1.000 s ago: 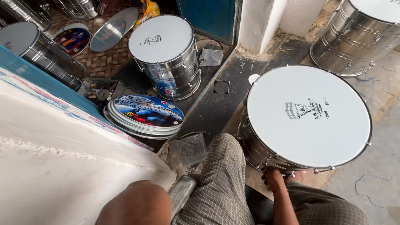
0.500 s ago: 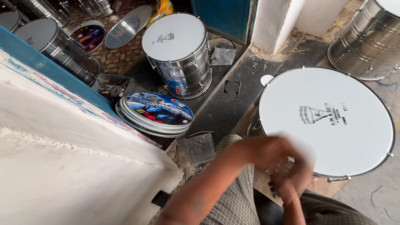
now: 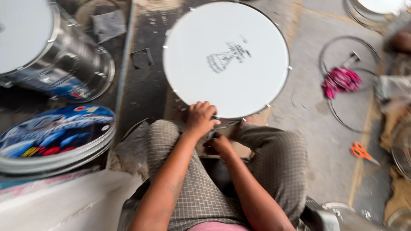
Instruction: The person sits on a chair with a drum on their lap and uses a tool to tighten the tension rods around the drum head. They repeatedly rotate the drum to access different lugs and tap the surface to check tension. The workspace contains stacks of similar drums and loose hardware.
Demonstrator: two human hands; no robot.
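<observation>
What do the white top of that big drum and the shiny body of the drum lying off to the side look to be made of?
The big drum's head looks like smooth matte white plastic film: flat, even and dull, held by a thin metal rim. The left hand rests on its near edge. The drum on its side seems to be polished sheet metal, perhaps steel, judging by its mirror-like reflections.

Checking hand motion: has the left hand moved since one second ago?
Yes. The left hand went from beside the knee up onto the near rim of the white drum.
</observation>
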